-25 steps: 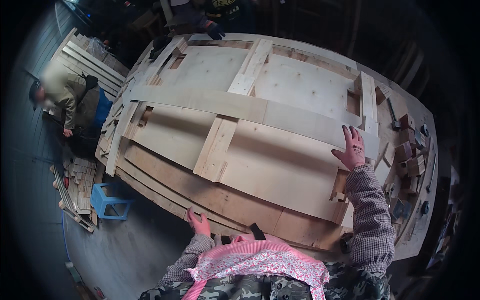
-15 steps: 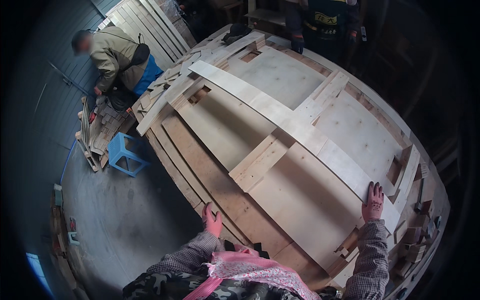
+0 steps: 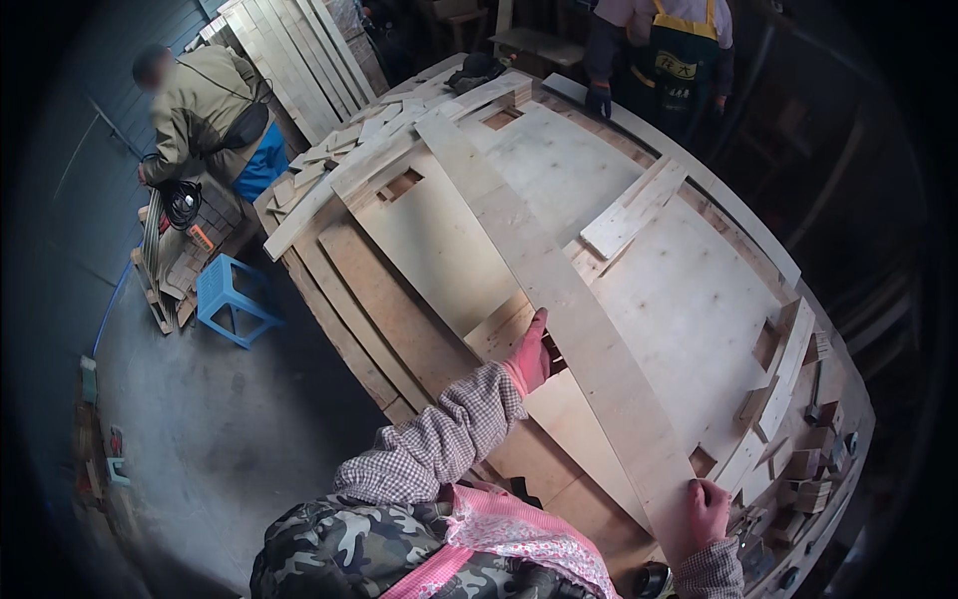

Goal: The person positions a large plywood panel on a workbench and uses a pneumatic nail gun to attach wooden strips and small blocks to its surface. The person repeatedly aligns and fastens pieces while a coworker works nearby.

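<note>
A long, flat plywood board slants across the wooden frame panel from the far left toward me. My left hand, in a pink glove, is closed on its left edge about midway along; some fingers are hidden under the board. At its near end, my right hand, in a matching glove, has curled fingers around the right edge. Beneath lie pale panel sheets within a frame. A short wooden crosspiece stands right of the board, and another crosspiece shows beside my left hand.
Across the table stands a person in an apron. At left, another person bends over stacked wood. A blue stool is on the floor. Wood offcuts lie at the far left edge, wooden blocks at the right.
The long board has swung, its near end coming left and toward me. My left hand went from the table's near side onto the board's edge; my right, previously flat on it, now grips its edge.
</note>
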`<state>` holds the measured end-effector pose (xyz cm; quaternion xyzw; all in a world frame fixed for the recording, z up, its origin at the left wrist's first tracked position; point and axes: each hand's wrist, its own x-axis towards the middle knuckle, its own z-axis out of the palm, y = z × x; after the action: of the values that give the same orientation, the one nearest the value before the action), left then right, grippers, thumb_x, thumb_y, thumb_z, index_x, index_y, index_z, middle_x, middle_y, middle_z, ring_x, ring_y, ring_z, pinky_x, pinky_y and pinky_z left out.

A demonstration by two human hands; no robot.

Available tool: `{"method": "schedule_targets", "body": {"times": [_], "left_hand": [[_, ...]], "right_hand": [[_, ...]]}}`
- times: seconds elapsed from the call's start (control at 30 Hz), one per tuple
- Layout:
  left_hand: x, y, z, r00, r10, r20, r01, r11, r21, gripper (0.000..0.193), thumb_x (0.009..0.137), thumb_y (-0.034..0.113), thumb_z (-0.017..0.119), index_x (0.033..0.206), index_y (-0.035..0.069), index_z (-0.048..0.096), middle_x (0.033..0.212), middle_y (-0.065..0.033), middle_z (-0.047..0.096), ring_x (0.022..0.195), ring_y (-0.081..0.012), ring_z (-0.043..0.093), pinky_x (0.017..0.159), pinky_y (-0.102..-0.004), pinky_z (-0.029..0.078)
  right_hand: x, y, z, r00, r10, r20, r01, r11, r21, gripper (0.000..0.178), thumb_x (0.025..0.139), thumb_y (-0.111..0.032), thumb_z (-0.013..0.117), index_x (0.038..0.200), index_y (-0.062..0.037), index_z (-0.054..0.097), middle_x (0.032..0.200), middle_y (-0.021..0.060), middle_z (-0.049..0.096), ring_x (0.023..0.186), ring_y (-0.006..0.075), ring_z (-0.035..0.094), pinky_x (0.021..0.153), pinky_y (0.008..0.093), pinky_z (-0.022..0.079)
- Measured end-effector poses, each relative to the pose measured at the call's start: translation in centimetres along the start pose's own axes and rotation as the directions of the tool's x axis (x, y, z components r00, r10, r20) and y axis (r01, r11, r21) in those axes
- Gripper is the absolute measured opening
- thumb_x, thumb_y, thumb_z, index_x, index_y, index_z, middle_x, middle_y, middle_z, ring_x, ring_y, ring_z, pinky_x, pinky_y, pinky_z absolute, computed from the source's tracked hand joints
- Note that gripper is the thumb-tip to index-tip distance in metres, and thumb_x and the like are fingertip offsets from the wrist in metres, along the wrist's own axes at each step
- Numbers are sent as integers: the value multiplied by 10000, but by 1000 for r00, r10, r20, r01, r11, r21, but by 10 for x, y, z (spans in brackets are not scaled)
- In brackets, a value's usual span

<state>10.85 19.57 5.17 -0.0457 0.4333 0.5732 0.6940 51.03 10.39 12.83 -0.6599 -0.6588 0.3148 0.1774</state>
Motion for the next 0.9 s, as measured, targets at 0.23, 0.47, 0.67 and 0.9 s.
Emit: {"method": "schedule_targets", "body": {"times": [0.23, 0.47, 0.67, 0.9], "left_hand": [[-20, -37, -31, 956, 288, -60, -245, 893, 378, 395, 873, 414, 609, 1069, 74, 560, 743, 56, 506, 567, -62, 465, 517, -220, 411], [-47, -52, -74, 933, 284, -221, -210, 928, 307, 357, 868, 406, 622, 1025, 89, 575, 696, 60, 446, 539, -61, 452, 485, -245, 442], [-25, -56, -99, 914, 300, -272, -242, 943, 229, 397, 847, 437, 628, 1040, 92, 597, 717, 38, 456, 624, -91, 489, 528, -280, 462], [-19, -41, -99, 888, 215, -407, -164, 974, 156, 412, 810, 467, 658, 1018, 117, 592, 641, 59, 366, 490, -75, 384, 436, -260, 407]], "right_hand": [[-31, 53, 29, 995, -58, -79, 51, 995, -88, 186, 776, -123, 619, 636, -29, 541, 566, 126, 468, 527, 251, 474, 528, 373, 408], [-16, 67, 53, 994, -105, 41, 112, 970, -217, 110, 755, -150, 612, 677, -77, 586, 675, 135, 563, 619, 311, 551, 553, 405, 437], [-5, 48, 64, 960, -281, 22, 275, 919, -282, 92, 728, -155, 631, 677, -88, 594, 695, 124, 575, 647, 316, 563, 575, 419, 453], [7, 11, 68, 933, -360, -15, 331, 873, -357, 154, 739, -182, 640, 634, -89, 577, 667, 120, 558, 618, 308, 556, 553, 413, 451]]}}
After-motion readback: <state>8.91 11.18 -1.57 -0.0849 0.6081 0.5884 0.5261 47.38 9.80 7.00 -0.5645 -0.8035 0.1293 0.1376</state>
